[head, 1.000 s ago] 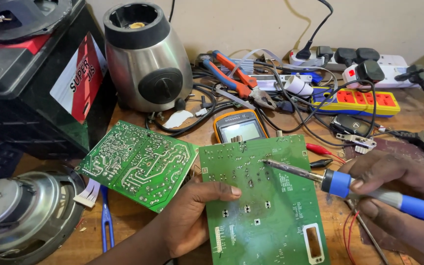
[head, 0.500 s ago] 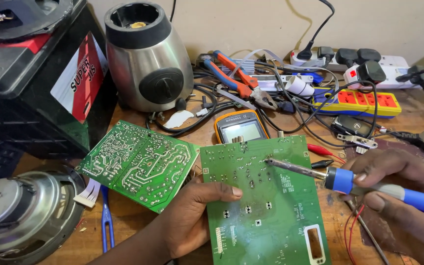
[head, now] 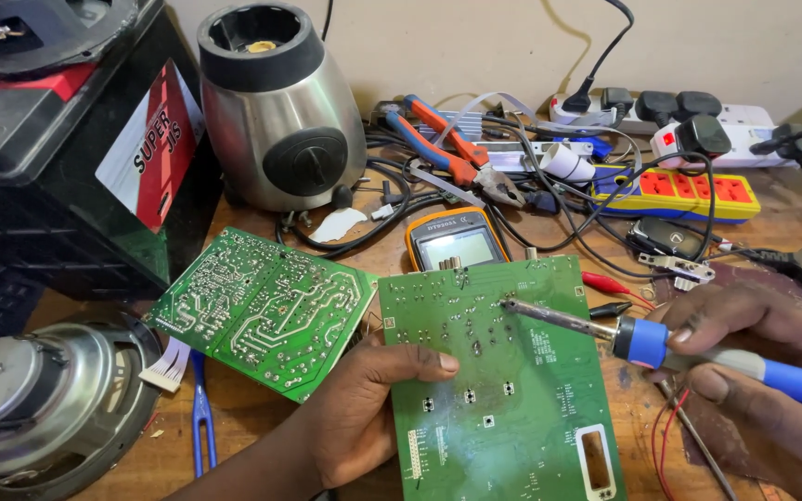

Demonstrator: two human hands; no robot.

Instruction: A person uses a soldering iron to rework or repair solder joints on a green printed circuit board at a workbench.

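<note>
Left hand [head: 364, 408] grips the green board [head: 503, 371] by its left edge, thumb on top, near the bench's front edge. Right hand [head: 754, 371] pinches the blue soldering iron [head: 661, 341], tip touching the board's upper middle. Second board [head: 262, 311] just left, multimeter [head: 457, 243] behind.

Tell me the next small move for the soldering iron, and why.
Probably hold the tip steady on that joint: the blue-handled soldering iron in the right hand already touches the green circuit board, which the left hand grips by its edge.
</note>
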